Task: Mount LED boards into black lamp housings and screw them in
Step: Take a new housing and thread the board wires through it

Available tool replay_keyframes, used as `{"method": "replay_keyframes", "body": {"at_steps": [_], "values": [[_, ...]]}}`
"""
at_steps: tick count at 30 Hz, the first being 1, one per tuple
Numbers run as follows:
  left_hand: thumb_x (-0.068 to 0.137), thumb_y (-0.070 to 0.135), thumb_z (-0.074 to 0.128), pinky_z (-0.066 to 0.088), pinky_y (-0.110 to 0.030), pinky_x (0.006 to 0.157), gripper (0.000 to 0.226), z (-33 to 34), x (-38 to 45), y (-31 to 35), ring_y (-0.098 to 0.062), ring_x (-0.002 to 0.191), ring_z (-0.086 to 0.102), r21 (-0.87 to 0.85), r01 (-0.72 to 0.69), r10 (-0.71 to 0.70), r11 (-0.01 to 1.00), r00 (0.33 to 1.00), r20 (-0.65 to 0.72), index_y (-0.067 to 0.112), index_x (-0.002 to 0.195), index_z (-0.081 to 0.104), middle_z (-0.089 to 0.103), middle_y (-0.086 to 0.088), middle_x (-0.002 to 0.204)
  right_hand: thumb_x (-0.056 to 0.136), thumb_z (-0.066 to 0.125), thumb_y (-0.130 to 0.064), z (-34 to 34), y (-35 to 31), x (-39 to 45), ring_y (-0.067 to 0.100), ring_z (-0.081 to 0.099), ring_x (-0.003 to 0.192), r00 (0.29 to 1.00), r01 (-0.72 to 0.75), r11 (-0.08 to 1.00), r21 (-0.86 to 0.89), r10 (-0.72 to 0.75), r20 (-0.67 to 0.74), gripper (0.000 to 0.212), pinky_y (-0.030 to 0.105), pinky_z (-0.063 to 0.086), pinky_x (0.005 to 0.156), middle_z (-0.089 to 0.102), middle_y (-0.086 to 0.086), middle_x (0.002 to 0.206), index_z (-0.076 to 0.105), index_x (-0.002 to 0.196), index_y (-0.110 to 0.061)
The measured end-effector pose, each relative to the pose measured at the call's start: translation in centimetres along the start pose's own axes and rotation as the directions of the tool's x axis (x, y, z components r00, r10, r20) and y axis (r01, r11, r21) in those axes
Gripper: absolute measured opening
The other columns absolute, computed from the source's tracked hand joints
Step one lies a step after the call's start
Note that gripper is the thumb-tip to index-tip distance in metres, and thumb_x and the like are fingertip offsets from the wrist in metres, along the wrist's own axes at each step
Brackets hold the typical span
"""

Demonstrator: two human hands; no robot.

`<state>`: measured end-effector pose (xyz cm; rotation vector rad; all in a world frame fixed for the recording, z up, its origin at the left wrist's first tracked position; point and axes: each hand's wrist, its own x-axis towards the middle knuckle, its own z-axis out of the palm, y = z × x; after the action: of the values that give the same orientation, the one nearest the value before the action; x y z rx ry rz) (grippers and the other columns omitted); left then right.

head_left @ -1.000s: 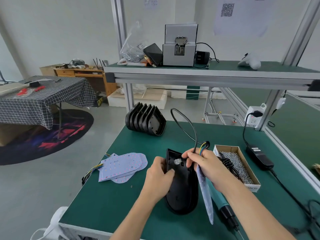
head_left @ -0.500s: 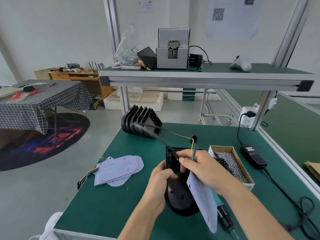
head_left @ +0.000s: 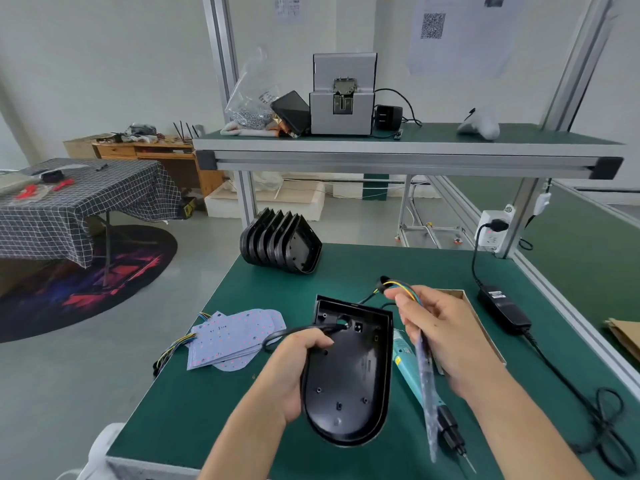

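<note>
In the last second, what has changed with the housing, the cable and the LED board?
The black cable that arched up behind the housing now runs through its hole and out left, past the left hand. The housing has turned, showing its open inside. The left hand still grips its edge; the right hand still pinches the LED board by its coloured wires. Stacked housings, spare boards and screwdriver stayed put.

housing [head_left: 349, 372]: turned open side up | right hand [head_left: 436, 336]: drawn away with board [head_left: 426, 386]
</note>
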<state>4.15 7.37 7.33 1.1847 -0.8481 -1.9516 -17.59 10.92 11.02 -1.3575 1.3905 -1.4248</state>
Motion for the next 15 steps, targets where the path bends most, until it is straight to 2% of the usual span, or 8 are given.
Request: {"method": "replay_keyframes", "body": {"at_steps": [1,2,4,6,8,10,13,15], "values": [[0.071,0.014,0.066,0.054,-0.031,0.065,0.016,-0.3,-0.2,0.3,-0.029,0.066,0.069,0.008,0.021,-0.021,1.0,1.0,0.003,0.009,0.08,0.078,0.074,-0.017,0.089,0.102,0.066,-0.019,0.0,0.1,-0.2,0.014,0.041,0.06,0.999,-0.031,0.997,0.065,0.03,0.019,0.014,0.025,0.037,0.061,0.051,0.001,0.071,0.079,0.103,-0.019],[0.064,0.017,0.07,0.053,-0.033,0.067,0.021,-0.5,-0.4,0.5,-0.03,0.07,0.068,0.007,0.032,-0.032,0.999,0.999,0.005,0.009,0.082,0.076,0.073,-0.017,0.091,0.102,0.066,-0.018,0.2,0.4,-0.4,0.013,0.047,0.06,0.999,-0.028,0.999,0.021,0.027,0.042,0.016,0.021,0.04,0.064,0.059,-0.005,0.072,0.079,0.106,-0.025],[0.058,0.019,0.072,0.052,-0.036,0.072,0.031,-0.7,-0.6,0.7,-0.032,0.079,0.066,-0.001,0.032,-0.032,0.999,0.999,0.01,0.009,0.087,0.073,0.071,-0.019,0.097,0.101,0.067,-0.021,0.8,1.4,-0.8,0.007,0.06,0.072,0.999,0.016,0.969,-0.245,-0.005,0.047,0.015,0.019,0.044,0.073,0.07,-0.017,0.081,0.074,0.108,-0.032],[0.064,0.015,0.07,0.053,-0.036,0.073,0.027,-0.5,-0.6,0.6,-0.031,0.08,0.067,0.009,-0.005,0.005,1.0,1.0,0.016,0.008,0.09,0.074,0.071,-0.021,0.099,0.1,0.066,-0.027,1.7,2.0,-1.1,0.004,0.062,0.084,0.999,0.025,0.914,-0.405,-0.037,-0.022,0.01,0.015,0.041,0.076,0.07,-0.018,0.09,0.068,0.108,-0.033],[0.072,0.012,0.068,0.056,-0.037,0.076,0.026,-0.4,-0.4,0.4,-0.032,0.082,0.07,-0.004,-0.022,0.022,1.0,0.999,0.036,0.005,0.095,0.077,0.074,-0.02,0.105,0.1,0.065,-0.033,2.4,2.5,-1.4,0.003,0.061,0.088,0.997,0.015,0.914,-0.406,-0.045,-0.066,0.011,0.011,0.04,0.074,0.066,-0.022,0.095,0.059,0.108,-0.036],[0.067,0.016,0.071,0.06,-0.036,0.076,0.032,-0.4,-0.7,0.4,-0.031,0.082,0.075,-0.031,-0.025,0.028,0.999,0.995,0.092,0.004,0.094,0.082,0.077,-0.019,0.107,0.099,0.065,-0.032,2.7,2.7,-1.6,0.002,0.061,0.09,0.996,0.02,0.918,-0.397,-0.05,-0.067,0.021,0.017,0.044,0.077,0.064,-0.03,0.101,0.052,0.114,-0.039],[0.056,0.018,0.079,0.059,-0.035,0.076,0.042,-0.8,-0.8,0.4,-0.031,0.083,0.075,-0.047,-0.094,0.099,0.995,0.987,0.123,0.005,0.096,0.081,0.077,-0.019,0.107,0.098,0.064,-0.022,2.9,2.7,-1.7,0.008,0.064,0.081,1.0,-0.011,0.947,-0.321,0.003,-0.025,0.035,0.033,0.05,0.08,0.072,-0.019,0.097,0.047,0.118,-0.045],[0.056,0.021,0.082,0.058,-0.037,0.08,0.054,-1.4,-0.6,0.3,-0.033,0.092,0.073,-0.056,-0.156,0.162,0.986,0.979,0.121,0.004,0.107,0.076,0.075,-0.02,0.115,0.097,0.064,-0.014,2.9,2.7,-1.6,0.011,0.061,0.073,0.998,-0.062,0.968,-0.242,0.059,-0.019,0.041,0.035,0.048,0.074,0.072,-0.012,0.088,0.049,0.115,-0.048]]}}
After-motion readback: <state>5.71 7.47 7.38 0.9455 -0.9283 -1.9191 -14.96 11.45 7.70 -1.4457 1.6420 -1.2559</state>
